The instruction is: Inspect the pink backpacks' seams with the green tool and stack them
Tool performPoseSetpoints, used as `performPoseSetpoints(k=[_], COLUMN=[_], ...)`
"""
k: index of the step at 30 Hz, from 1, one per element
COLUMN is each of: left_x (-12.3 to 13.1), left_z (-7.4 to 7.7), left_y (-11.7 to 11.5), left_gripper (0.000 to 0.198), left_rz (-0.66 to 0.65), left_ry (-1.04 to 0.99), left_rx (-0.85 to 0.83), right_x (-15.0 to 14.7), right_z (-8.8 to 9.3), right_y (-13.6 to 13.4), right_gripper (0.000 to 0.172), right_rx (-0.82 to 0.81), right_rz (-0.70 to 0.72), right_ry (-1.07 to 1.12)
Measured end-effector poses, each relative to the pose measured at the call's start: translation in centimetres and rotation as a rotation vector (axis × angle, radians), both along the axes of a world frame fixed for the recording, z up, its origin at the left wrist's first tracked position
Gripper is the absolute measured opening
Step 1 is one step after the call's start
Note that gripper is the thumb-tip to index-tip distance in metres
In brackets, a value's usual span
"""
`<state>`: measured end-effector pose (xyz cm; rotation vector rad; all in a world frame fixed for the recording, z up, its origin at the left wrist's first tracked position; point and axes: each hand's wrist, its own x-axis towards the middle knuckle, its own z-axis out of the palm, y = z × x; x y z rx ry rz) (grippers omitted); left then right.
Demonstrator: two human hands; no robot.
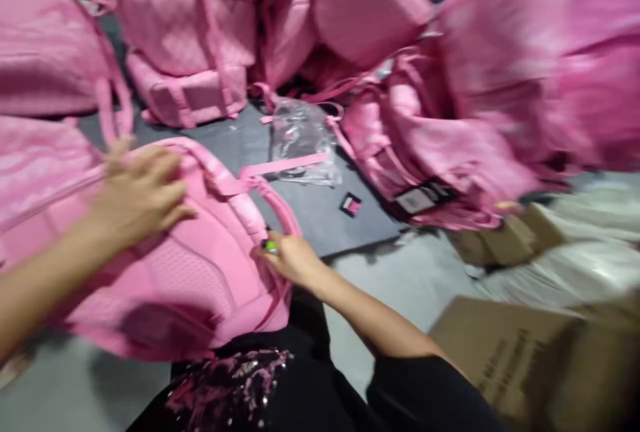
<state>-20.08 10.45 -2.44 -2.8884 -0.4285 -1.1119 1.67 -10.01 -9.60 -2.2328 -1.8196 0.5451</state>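
Observation:
A pink backpack (195, 272) lies tilted over the table's front edge, its padded mesh back panel and shoulder straps facing up. My left hand (145, 195) rests on its upper part with the fingers spread, slightly blurred. By the backpack's right side, my right hand (290, 255) is closed around a small green-and-black object (271, 246), too blurred to name exactly. A pink strap end (285, 165) sticks out to the right above that hand. Beyond it lies a crumpled clear plastic bag (303, 129).
Several more pink backpacks (185, 32) stand along the back of the grey table (245, 145). One with a black label (425, 199) leans at the right. A small black-and-pink tag (351, 205) lies nearby. Cardboard boxes (505, 345) and white plastic sacks (565, 272) are on the floor at right.

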Motion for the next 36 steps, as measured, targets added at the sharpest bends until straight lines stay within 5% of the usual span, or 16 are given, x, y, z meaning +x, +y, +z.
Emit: performPoseSetpoints(k=[1,3,7,10,15,27,30,36], left_x=[0.6,1.9,3.1,2.6,1.4,1.3,1.0,1.3], left_z=[-0.9,-2.6,-4.4,-5.5,-8.3,-9.2,-9.2,-9.3], left_y=[-0.7,-1.5,-2.5,-3.0,-3.2,-3.3,-3.3,-3.2], left_gripper=[0.041,0.041,0.037,0.03,0.029,0.021,0.026,0.043], left_rz=[-0.023,-0.029,0.014,-0.005,-0.058,-0.011,-0.047,-0.032], left_ry=[0.251,0.432,0.465,0.39,0.152,0.092,0.207,0.363], left_rx=[0.176,0.233,0.218,0.235,0.349,0.405,0.267,-0.335], right_x=[0.3,1.1,1.5,0.6,-1.2,-3.6,-3.8,-3.9], right_z=[0.5,1.6,2.5,1.9,0.0,-1.7,-1.5,-1.0], right_y=[-0.1,-0.2,0.1,0.5,1.1,4.1,4.2,4.7], right_gripper=[0.038,0.051,0.084,0.075,0.03,0.025,0.026,0.019], right_rx=[0.095,0.259,0.088,0.116,0.437,0.484,0.466,0.458], right_rz=[-0.043,-0.086,0.028,0.036,-0.158,-0.203,-0.245,-0.213], right_ry=[0.094,0.379,0.935,1.095,0.744,0.69,0.761,0.638])
